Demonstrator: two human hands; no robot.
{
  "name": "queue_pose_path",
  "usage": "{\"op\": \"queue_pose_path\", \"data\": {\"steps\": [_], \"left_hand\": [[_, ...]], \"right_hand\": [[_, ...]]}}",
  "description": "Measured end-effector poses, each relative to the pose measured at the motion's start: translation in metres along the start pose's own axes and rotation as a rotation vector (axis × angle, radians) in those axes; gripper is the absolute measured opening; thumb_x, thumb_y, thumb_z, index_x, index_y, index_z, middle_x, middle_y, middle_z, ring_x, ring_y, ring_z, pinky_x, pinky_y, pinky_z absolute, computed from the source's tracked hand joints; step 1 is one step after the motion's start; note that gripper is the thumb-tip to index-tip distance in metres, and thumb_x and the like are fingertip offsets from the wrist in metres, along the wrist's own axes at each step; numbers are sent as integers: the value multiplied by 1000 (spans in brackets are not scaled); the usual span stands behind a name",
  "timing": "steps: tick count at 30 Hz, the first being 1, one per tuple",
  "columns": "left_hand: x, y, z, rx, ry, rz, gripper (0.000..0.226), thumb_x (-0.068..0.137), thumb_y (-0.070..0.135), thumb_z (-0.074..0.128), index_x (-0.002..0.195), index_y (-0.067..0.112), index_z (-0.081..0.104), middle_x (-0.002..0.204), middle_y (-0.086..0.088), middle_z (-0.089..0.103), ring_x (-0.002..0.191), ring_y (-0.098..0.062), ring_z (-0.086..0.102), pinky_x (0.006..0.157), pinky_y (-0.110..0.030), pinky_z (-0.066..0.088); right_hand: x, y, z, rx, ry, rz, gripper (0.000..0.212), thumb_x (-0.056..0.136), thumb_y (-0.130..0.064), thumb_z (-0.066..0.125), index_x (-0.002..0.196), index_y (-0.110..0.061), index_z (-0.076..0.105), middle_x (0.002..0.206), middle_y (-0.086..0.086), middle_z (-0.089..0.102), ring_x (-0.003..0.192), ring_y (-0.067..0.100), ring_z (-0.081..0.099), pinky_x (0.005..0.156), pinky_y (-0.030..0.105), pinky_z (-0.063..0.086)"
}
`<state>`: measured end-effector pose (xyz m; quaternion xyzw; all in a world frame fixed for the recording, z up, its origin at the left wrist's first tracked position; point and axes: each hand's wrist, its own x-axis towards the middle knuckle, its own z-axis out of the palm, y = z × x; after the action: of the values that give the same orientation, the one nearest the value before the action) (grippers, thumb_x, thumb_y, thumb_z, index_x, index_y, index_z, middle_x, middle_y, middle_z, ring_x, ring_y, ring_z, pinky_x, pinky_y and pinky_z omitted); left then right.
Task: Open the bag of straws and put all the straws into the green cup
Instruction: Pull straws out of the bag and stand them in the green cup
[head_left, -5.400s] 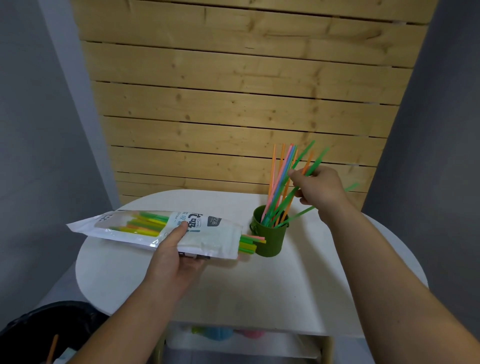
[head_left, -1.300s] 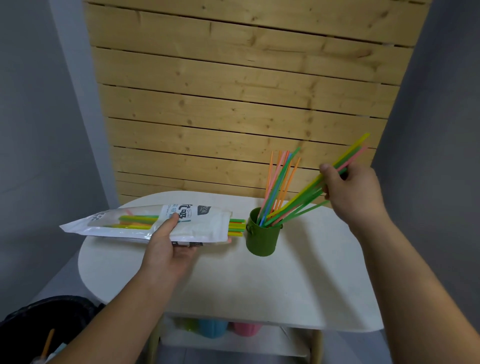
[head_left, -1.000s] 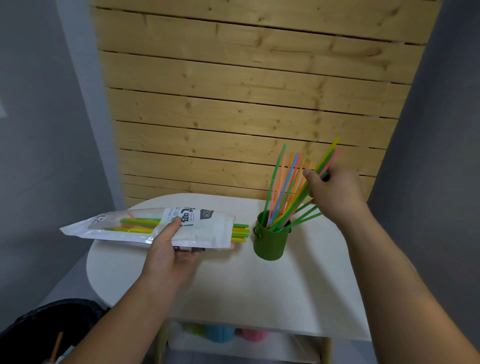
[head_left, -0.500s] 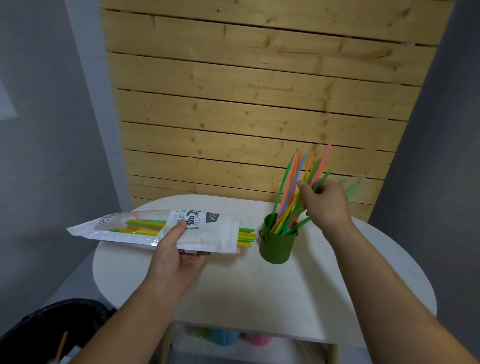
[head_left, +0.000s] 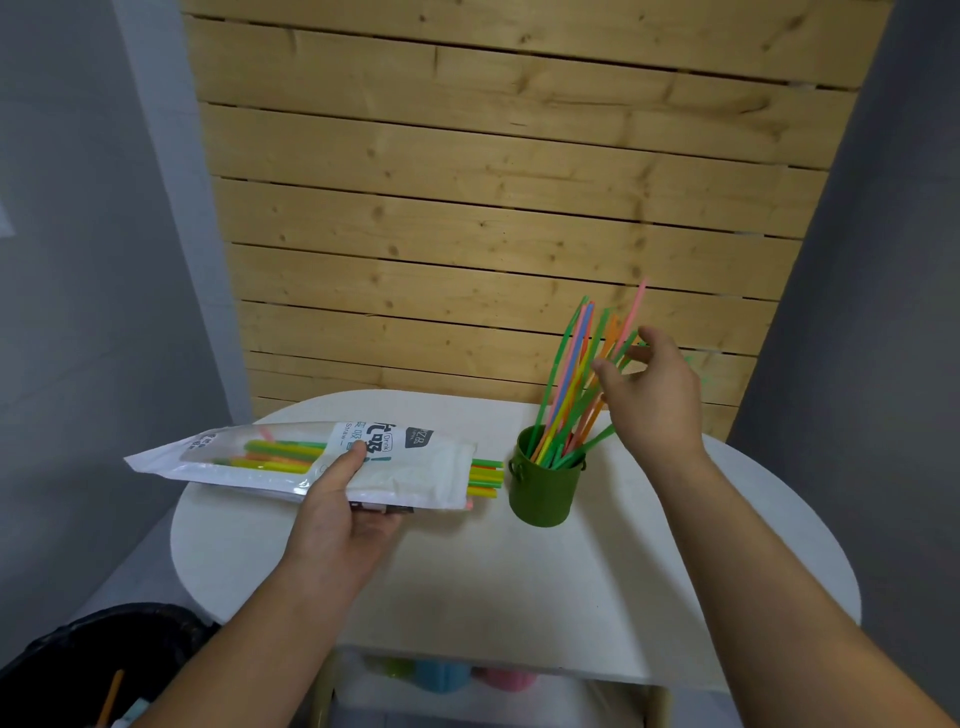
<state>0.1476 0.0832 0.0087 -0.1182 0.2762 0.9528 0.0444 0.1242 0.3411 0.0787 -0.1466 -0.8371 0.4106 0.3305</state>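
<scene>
A green cup (head_left: 545, 491) stands on the white table (head_left: 519, 582), holding several coloured straws (head_left: 571, 384) that fan upward. My right hand (head_left: 649, 395) hovers beside the straw tops with fingers spread and relaxed, gripping nothing. My left hand (head_left: 337, 519) grips the white straw bag (head_left: 291, 462) from below, thumb on top, holding it level above the table's left side. Green and yellow straw ends (head_left: 485, 475) poke out of the bag's open right end, just left of the cup.
A wooden slat wall (head_left: 493, 208) rises behind the table. A black bin (head_left: 93, 665) sits at the lower left. Blue, pink and green cups (head_left: 447, 675) stand on a shelf under the table.
My right hand lowered a bunch of straws into the cup and has let go, its fingers now spread. The bag in my left hand stays about where it was.
</scene>
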Motion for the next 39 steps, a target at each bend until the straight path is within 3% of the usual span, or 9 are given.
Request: {"op": "queue_pose_path", "data": {"steps": [5,8,11,14,17,21,27,30,39], "left_hand": [[-1,-2,1,-3,-14,-7,17,96,9,63,111,15,67,103,-7,79,95,-24,76,74,-47,63],[-1,-2,3,-22,-16,-12,21,95,8,64,114,14,67,106,-9,79,99,-25,75,79,-50,61],[-1,-2,5,-33,-4,-7,20,94,8,65,113,14,67,104,-8,79,98,-25,75,78,-50,61],[-3,-2,9,-43,-9,4,22,93,8,66,114,14,67,106,-9,79,99,-25,75,80,-51,61],[-3,-2,11,-43,-37,4,25,93,8,67,117,13,67,112,-10,77,101,-28,75,90,-55,58],[-4,-1,11,-46,-55,11,28,93,9,66,121,12,67,116,-11,76,108,-29,72,101,-57,51],[-5,0,12,-26,-55,5,17,95,9,64,111,13,69,114,-10,77,106,-27,73,97,-53,54],[-3,1,11,-37,-49,3,18,94,9,65,111,13,68,113,-10,77,106,-28,73,99,-55,53],[-1,5,9,-64,1,3,21,92,7,67,112,13,67,107,-9,79,94,-24,77,76,-49,62]], "right_hand": [[-7,-1,-13,-22,91,-15,62,92,-30,69,146,-15,42,133,6,51,92,18,65,80,27,45],[-23,-5,-17,-28,158,-74,30,97,-32,60,120,-13,56,107,4,57,84,17,59,71,31,44],[-42,-8,-7,137,-96,54,36,102,-37,48,92,-4,62,81,15,62,67,17,54,60,33,44],[-61,-14,10,190,-387,215,54,103,-46,41,94,1,63,72,13,63,59,20,53,55,32,40],[-74,-16,23,230,-490,272,56,101,-49,44,95,4,60,63,7,60,51,18,49,51,27,37],[-82,-17,31,276,-540,231,37,99,-35,57,73,-9,57,43,-4,49,40,15,42,42,21,32],[-79,-15,28,310,-539,243,27,99,-23,59,80,-3,64,60,13,54,49,20,46,42,23,37],[-73,-12,25,280,-489,198,26,99,-21,60,84,0,65,61,8,57,52,17,52,46,23,43],[-65,-10,14,352,-422,316,32,101,-36,55,88,-7,62,61,6,54,41,10,49,41,21,40]]}}
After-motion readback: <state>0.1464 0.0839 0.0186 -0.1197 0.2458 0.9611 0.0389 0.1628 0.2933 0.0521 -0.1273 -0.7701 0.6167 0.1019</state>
